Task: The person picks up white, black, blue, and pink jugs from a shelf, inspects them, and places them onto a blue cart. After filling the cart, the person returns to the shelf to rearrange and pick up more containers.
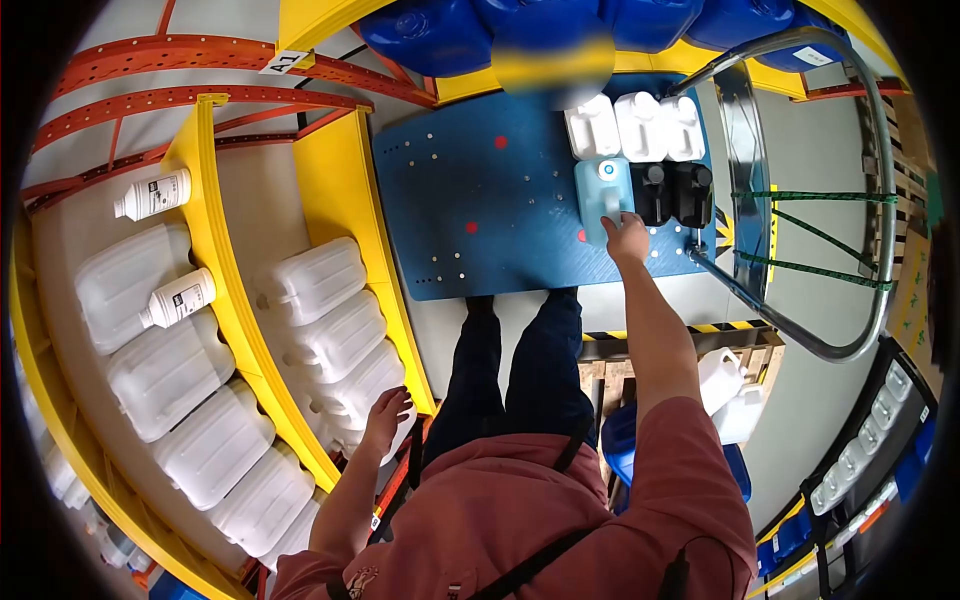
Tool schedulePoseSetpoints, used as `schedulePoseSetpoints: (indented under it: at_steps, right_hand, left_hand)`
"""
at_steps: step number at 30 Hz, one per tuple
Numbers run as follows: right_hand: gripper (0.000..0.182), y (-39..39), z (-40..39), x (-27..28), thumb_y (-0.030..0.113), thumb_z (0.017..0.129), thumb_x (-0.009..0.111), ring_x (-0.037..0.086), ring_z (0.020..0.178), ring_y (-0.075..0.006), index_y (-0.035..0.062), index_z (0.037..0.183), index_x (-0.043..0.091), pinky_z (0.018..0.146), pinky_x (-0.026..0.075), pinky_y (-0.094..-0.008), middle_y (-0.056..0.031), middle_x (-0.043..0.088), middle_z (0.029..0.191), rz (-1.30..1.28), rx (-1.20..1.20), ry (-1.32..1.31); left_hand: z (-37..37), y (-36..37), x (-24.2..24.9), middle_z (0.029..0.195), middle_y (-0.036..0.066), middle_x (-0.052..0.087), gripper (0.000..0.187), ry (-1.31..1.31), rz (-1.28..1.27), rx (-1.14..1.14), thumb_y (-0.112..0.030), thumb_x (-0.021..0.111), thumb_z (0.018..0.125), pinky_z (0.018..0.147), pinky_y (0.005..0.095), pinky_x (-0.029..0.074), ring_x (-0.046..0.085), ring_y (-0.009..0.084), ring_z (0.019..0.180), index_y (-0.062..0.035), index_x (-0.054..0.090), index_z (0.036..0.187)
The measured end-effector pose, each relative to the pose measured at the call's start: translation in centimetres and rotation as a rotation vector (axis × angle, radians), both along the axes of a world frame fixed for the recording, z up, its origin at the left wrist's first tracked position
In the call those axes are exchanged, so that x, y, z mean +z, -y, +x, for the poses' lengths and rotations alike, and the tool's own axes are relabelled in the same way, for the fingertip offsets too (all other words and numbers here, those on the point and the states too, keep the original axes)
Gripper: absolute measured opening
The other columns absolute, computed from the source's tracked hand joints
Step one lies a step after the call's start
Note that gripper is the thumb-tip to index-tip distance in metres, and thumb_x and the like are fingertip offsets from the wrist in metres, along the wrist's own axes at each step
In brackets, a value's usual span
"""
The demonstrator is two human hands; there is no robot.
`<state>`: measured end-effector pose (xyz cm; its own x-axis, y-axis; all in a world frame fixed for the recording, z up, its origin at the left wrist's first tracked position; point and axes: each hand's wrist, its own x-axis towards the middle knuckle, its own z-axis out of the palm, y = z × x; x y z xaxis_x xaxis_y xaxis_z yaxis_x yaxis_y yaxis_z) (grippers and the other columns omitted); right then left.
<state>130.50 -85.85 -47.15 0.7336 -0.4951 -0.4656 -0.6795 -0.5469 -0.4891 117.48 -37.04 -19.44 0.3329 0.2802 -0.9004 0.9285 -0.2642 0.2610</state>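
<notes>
My right hand (627, 238) is closed on the near end of a light blue jug (603, 185) with a white cap. That jug is on the blue platform (470, 190) of a cart. Right beside it are two black jugs (652, 195). Behind it sit three white jugs (640, 130) in a row. My left hand (388, 415) hangs low on the left with its fingers apart and nothing in it. It is close to translucent white canisters (345, 345) on the rack.
Yellow-beamed racking (225, 250) stands at the left, with white canisters and two white bottles (180, 298). Blue canisters (430, 38) line a shelf at the top. The cart's metal handle (875, 250) curves up at the right. A wooden pallet (605, 375) lies at my right.
</notes>
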Motion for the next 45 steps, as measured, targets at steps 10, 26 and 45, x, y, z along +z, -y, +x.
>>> schedulePoseSetpoints:
  at_steps: [10,26,45]
  right_hand:
    - [0.067,-0.2,-2.4,2.9,0.031,0.080,0.077,0.048,0.127,-0.0378,-0.0023,0.132,0.049,0.106,0.042,-0.0444,-0.0198,0.048,0.139,-0.096,0.063,0.010]
    - [0.065,-16.8,-16.0,16.3,0.031,0.082,0.069,0.062,0.113,-0.0384,-0.0026,0.134,0.047,0.098,0.049,-0.0437,-0.0235,0.062,0.124,0.038,0.604,-0.201]
    - [0.044,-66.3,-24.4,37.4,0.008,0.091,0.069,0.061,0.114,-0.0193,-0.0005,0.131,0.053,0.095,0.050,-0.0324,-0.0138,0.062,0.126,0.870,2.234,-0.517]
  left_hand:
    - [-5.3,-1.9,2.9,0.116,0.005,0.064,0.040,0.055,-0.024,-0.027,-0.030,0.055,0.100,0.090,0.0328,0.047,0.061,0.0167,0.106,-0.0038,0.056,0.130]
    - [-27.5,-19.6,-1.2,0.088,-0.001,0.061,0.035,0.230,-0.053,0.244,-0.029,0.061,0.095,0.066,0.0223,0.043,0.054,0.0077,0.075,-0.0030,0.060,0.119]
    - [-54.6,-12.8,0.8,0.115,0.016,0.069,0.047,0.120,0.459,1.168,-0.047,0.061,0.086,0.094,0.0422,0.050,0.064,0.0334,0.108,-0.0118,0.069,0.117]
